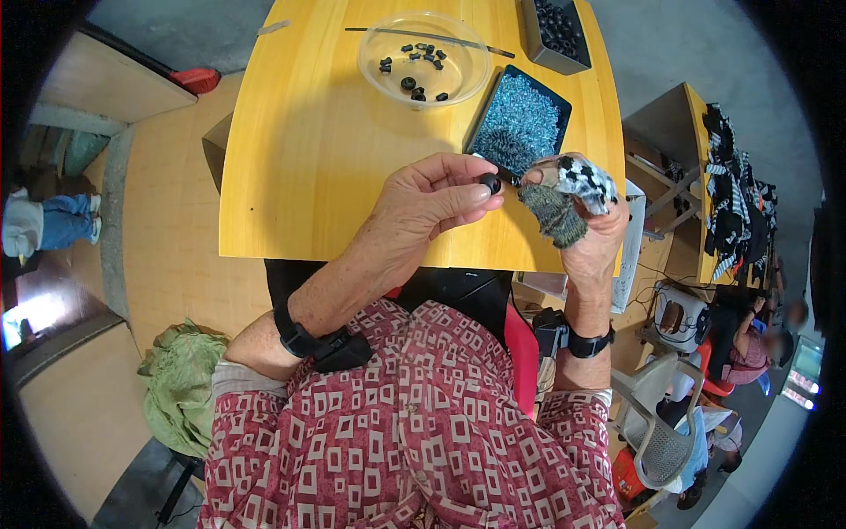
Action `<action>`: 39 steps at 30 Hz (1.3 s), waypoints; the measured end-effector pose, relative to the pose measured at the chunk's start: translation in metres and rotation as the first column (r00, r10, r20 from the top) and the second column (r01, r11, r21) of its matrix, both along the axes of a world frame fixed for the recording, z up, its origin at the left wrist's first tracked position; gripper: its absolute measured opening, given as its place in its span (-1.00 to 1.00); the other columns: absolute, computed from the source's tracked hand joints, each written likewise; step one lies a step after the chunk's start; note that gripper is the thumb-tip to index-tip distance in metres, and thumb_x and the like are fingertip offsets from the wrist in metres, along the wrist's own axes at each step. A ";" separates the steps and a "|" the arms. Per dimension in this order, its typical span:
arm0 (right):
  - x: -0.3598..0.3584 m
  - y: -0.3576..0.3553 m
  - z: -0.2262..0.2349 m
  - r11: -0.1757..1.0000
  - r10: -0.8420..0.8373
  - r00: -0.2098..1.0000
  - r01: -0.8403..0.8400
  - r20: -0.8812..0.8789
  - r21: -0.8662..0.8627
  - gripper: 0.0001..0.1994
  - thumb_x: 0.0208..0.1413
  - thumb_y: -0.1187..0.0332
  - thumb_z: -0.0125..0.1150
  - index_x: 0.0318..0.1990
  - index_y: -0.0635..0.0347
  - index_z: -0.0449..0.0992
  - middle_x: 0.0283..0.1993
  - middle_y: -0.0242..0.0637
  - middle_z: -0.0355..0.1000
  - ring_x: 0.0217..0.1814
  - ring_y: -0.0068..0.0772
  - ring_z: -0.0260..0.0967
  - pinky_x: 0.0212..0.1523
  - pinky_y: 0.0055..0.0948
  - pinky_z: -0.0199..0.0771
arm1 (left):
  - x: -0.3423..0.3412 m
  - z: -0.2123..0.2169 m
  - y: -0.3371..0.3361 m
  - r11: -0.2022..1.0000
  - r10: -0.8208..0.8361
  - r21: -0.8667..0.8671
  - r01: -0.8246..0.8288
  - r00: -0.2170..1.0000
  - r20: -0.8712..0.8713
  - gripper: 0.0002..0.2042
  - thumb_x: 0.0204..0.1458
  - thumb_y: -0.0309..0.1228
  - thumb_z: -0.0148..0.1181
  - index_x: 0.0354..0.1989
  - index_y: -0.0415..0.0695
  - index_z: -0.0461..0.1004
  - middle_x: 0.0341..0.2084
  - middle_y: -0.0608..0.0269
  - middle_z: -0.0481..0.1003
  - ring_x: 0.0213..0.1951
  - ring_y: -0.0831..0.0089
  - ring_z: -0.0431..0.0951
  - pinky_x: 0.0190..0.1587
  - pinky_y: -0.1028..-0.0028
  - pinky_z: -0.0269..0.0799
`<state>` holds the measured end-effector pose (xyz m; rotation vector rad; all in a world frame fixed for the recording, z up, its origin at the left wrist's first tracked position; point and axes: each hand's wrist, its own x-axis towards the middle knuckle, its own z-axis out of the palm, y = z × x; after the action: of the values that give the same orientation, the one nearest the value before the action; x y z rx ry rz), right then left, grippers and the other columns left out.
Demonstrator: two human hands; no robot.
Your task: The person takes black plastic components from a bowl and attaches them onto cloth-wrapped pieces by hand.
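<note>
Black round piece (490,182) right here, held above the near half of the yellow worktop (308,176), just short of the dark tray (565,110) of blue beads (522,110)! Which way does it point? Hard to call: it's so stubby that no long axis reads clearly, though a rounded side faces us. Smooth and dark it looks, with a small shine, its far side lost behind fingers. And the left hand (427,196) has it pinched between thumb and fingertips, forearm slanting up and rightward from below. Opposite, the right hand (597,231) stands nearly upright, fingers curled inward, wrapped in black-and-white cloth (589,181) and a grey-green knit piece (557,216); whether those fingertips grip anything, I cannot tell. Farther out, a clear bowl (463,75) carries scattered small black parts (428,55), and beyond the tray sits a grey box (564,63), dark pieces heaped inside.
</note>
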<state>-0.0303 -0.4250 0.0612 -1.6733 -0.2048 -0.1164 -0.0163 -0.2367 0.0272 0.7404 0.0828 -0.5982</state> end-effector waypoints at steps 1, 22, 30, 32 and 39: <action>-0.003 0.001 0.001 1.000 -0.019 0.999 0.019 0.037 -0.006 -0.68 -0.12 0.59 0.29 -0.14 0.30 0.42 -0.22 -0.23 0.49 -0.20 -0.46 0.44 -0.12 -0.49 0.46 | -0.001 0.002 0.000 1.000 0.003 -0.004 -0.003 1.000 -0.003 -0.79 -0.02 -0.54 0.16 -0.16 -0.16 0.44 -0.28 0.27 0.50 -0.22 0.47 0.54 -0.13 0.61 0.48; -0.012 0.016 0.003 0.870 0.041 0.953 0.113 0.300 -0.480 -0.81 -0.23 0.59 0.28 -0.37 0.29 0.49 -0.32 -0.17 0.43 -0.29 -0.28 0.42 -0.26 -0.46 0.40 | -0.006 -0.007 -0.001 1.000 -0.018 0.002 0.018 0.999 -0.030 -0.80 -0.02 -0.50 0.18 -0.19 -0.15 0.44 -0.29 0.28 0.49 -0.27 0.52 0.53 -0.16 0.59 0.49; -0.013 0.019 0.001 0.860 0.070 0.925 0.134 0.374 -0.492 -0.80 -0.31 0.57 0.29 -0.42 0.34 0.47 -0.31 -0.12 0.42 -0.33 -0.17 0.40 -0.33 -0.37 0.40 | -0.004 -0.007 0.001 0.998 -0.023 -0.054 0.019 0.997 -0.074 -0.82 -0.01 -0.50 0.17 -0.20 -0.13 0.45 -0.30 0.31 0.49 -0.27 0.56 0.51 -0.16 0.59 0.49; -0.013 0.019 -0.002 0.824 0.112 0.896 0.158 0.429 -0.544 -0.79 -0.33 0.57 0.29 -0.42 0.34 0.46 -0.29 -0.11 0.42 -0.33 -0.14 0.39 -0.34 -0.34 0.39 | -0.006 -0.009 0.002 0.998 -0.011 -0.060 0.006 0.997 -0.076 -0.82 -0.01 -0.50 0.17 -0.20 -0.12 0.45 -0.30 0.32 0.49 -0.28 0.57 0.51 -0.17 0.59 0.49; -0.018 0.033 -0.001 0.774 0.116 0.900 0.183 0.420 -0.606 -0.74 -0.23 0.57 0.28 -0.29 0.37 0.46 -0.28 -0.18 0.42 -0.28 -0.26 0.39 -0.26 -0.43 0.37 | -0.004 -0.014 0.009 0.998 -0.049 -0.043 0.048 0.999 -0.020 -0.76 0.00 -0.48 0.16 -0.12 -0.15 0.45 -0.30 0.35 0.48 -0.27 0.63 0.48 -0.20 0.62 0.46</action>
<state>-0.0480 -0.3921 0.0603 -2.3207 -0.6110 -0.5051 -0.0205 -0.2280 0.0136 0.6968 0.0717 -0.6525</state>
